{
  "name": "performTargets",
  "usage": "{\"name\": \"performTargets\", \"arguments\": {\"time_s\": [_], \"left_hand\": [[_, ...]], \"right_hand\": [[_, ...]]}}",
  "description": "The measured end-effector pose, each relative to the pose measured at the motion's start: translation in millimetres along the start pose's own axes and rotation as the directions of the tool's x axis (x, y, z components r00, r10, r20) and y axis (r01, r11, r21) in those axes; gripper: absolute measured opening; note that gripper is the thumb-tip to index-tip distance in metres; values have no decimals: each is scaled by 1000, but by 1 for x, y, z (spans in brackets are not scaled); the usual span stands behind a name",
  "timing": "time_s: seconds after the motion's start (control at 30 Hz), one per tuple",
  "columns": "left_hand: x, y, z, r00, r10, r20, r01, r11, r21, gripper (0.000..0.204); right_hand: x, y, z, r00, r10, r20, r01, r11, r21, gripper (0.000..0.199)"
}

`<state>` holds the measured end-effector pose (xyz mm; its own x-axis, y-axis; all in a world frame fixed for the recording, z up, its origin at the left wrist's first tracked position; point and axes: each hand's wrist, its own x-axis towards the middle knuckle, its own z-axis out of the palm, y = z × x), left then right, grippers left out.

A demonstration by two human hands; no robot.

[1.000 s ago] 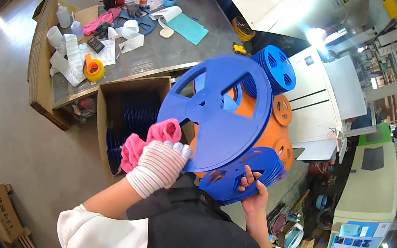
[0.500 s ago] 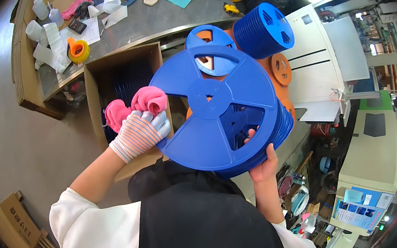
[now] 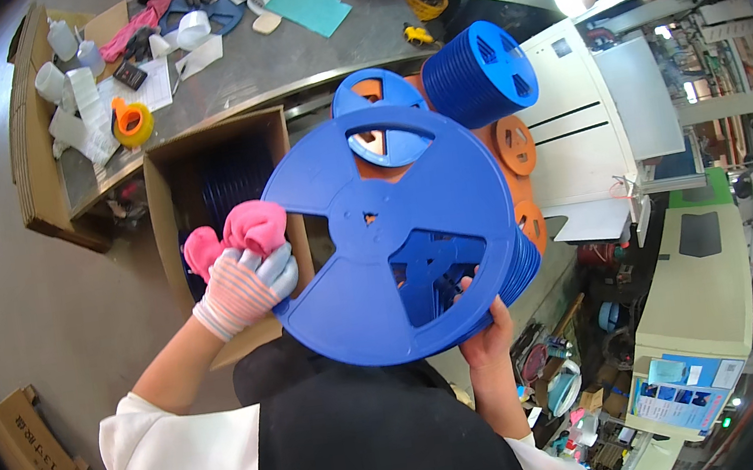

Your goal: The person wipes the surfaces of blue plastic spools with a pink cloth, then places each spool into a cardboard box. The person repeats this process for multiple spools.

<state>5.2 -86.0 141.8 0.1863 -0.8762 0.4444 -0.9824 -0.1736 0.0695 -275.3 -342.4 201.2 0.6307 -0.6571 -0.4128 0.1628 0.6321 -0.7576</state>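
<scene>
A stack of large blue plastic reels [image 3: 417, 165] is held tilted in front of me, its top flange facing up with wide cut-out windows. My left hand [image 3: 246, 288], in a striped glove with grey fingertips, is closed on a bunched pink cloth [image 3: 256, 227] at the left rim of the top reel. With bare fingers, my right hand [image 3: 488, 330] grips the lower right rim; some fingertips show through a window. Behind the left hand stands an open cardboard box [image 3: 167, 220] with dark blue reels [image 3: 240, 172] inside.
Beyond the held stack are another blue reel stack [image 3: 479, 74], a smaller blue reel [image 3: 377, 92] and orange reels [image 3: 514, 145]. The metal workbench [image 3: 296, 60] carries a tape roll [image 3: 132, 124], papers and bottles. Cardboard boxes [image 3: 32, 447] lie at lower left; machines stand on the right.
The whole view has shifted, so everything sits lower and further left. Both hands keep their places on the reels and cloth; the stack's side shows a little less.
</scene>
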Motion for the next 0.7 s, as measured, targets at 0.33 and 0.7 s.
{"name": "performTargets", "arguments": {"time_s": [0.33,0.7], "left_hand": [[9,3,-3,993,30,-112,-28,999,18,19],[16,16,-18,902,-152,404,272,-527,-805,15]], "right_hand": [[3,-6,-8,987,35,155,-58,988,146,49],[-4,-4,-14,998,-4,61,-7,985,174,52]]}}
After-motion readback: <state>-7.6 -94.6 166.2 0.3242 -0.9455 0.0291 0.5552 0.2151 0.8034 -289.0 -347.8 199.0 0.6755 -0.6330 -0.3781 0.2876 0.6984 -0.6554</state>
